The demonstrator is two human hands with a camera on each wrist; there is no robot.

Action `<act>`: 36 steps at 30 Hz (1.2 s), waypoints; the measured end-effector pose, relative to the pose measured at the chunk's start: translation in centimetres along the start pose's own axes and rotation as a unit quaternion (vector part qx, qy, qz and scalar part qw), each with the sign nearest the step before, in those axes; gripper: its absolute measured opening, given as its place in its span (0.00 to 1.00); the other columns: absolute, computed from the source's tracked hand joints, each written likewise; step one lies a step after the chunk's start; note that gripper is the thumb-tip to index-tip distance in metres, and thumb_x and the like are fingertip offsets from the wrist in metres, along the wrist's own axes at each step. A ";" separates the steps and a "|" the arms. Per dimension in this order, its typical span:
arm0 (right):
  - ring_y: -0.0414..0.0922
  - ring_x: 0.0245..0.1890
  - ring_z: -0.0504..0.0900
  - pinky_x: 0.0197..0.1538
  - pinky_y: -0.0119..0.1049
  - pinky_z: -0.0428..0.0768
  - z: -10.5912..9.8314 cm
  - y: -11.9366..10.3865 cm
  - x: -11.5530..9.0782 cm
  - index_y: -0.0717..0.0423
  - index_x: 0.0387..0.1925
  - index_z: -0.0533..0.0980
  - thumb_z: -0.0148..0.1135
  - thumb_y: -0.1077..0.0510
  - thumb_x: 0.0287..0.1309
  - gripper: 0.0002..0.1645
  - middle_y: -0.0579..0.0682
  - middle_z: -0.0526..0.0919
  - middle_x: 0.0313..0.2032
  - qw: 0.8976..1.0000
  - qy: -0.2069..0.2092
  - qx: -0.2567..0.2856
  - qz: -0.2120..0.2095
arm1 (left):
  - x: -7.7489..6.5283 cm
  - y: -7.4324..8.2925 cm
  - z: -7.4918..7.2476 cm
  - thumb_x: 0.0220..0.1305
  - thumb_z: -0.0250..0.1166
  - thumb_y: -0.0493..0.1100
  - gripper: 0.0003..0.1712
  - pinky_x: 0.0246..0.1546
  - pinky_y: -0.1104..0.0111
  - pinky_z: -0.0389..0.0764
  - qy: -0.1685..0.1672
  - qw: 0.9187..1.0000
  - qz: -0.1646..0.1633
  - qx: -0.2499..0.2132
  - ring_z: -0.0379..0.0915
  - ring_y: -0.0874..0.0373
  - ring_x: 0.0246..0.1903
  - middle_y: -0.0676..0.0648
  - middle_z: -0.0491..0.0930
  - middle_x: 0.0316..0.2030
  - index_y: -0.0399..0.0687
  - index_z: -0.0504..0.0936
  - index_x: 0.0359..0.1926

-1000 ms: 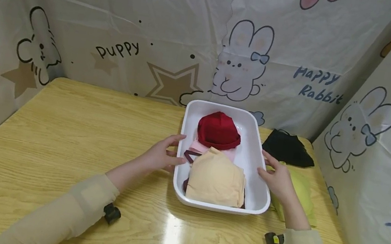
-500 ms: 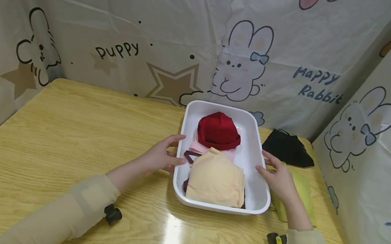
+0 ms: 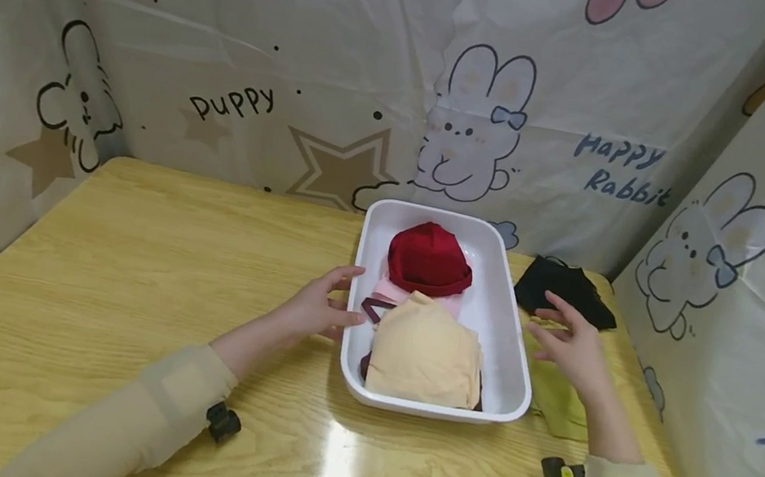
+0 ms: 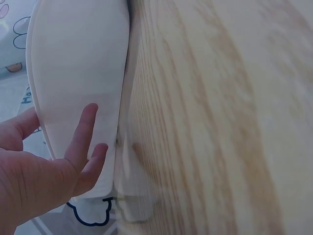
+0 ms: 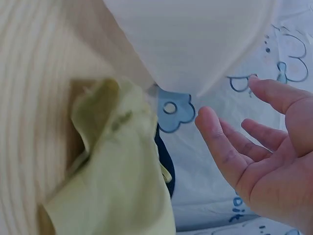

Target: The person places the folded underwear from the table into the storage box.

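Note:
A white tray (image 3: 509,373) sits on the table with folded garments in it. My left hand (image 3: 324,302) is at its left side, thumb at the rim. In the left wrist view, the loosely spread fingers (image 4: 88,125) lie along the tray's outer wall (image 4: 73,54). My right hand (image 3: 576,354) is apart from the tray, to its right, fingers spread and holding nothing. Under it lies a yellow-green garment (image 3: 561,405), partly hidden in the head view; the right wrist view shows its crumpled fabric (image 5: 122,176). A black garment (image 3: 554,285) lies just beyond the fingertips.
Inside the tray are a dark red garment (image 3: 427,258), a beige cup-shaped garment (image 3: 426,352), some pink cloth (image 3: 389,292) and a maroon strap (image 3: 372,308). A printed sheet (image 3: 353,36) hangs behind and right of the wooden table (image 3: 165,255).
My right hand has come off the tray's right rim and moved right, over the yellow-green garment. The left hand and the tray have stayed in place.

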State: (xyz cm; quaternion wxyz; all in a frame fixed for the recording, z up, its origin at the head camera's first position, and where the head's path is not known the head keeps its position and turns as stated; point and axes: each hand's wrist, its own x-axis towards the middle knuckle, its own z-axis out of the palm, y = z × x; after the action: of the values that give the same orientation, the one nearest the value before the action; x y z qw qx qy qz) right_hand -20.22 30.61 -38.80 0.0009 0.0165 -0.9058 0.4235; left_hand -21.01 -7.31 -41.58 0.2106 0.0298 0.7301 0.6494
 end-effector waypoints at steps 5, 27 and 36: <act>0.53 0.47 0.80 0.35 0.38 0.84 -1.5 0.0 -0.9 0.59 0.71 0.53 0.59 0.50 0.63 0.42 0.70 0.68 0.59 1.000 0.011 -0.010 -0.008 | 0.1 -0.1 0.1 0.58 0.66 0.33 0.44 0.34 0.59 0.84 0.004 1.000 -0.001 0.003 0.70 0.42 0.57 0.42 0.58 0.67 0.61 0.56 0.71; 0.33 0.43 0.78 0.39 0.31 0.80 -6.0 3.2 -1.7 0.65 0.69 0.55 0.60 0.49 0.62 0.42 0.72 0.68 0.59 0.997 -0.005 -0.072 0.003 | -0.2 0.2 0.1 0.59 0.65 0.33 0.43 0.35 0.59 0.84 0.001 1.000 0.000 0.002 0.71 0.43 0.56 0.42 0.58 0.67 0.60 0.56 0.71; 0.72 0.62 0.56 0.57 0.67 0.63 -6.1 4.4 -1.1 0.64 0.69 0.55 0.61 0.45 0.60 0.46 0.72 0.61 0.63 0.992 -0.030 -0.111 0.051 | -0.1 0.2 0.0 0.57 0.67 0.32 0.44 0.35 0.60 0.84 0.000 1.000 0.000 0.000 0.73 0.44 0.53 0.44 0.57 0.66 0.63 0.58 0.69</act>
State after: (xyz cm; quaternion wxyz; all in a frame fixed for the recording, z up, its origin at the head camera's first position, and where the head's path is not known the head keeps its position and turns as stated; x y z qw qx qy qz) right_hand -19.36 38.12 -38.33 -0.0464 -0.0172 -0.9464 0.3193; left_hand -20.98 -7.26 -41.34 0.2105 0.0295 0.7302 0.6494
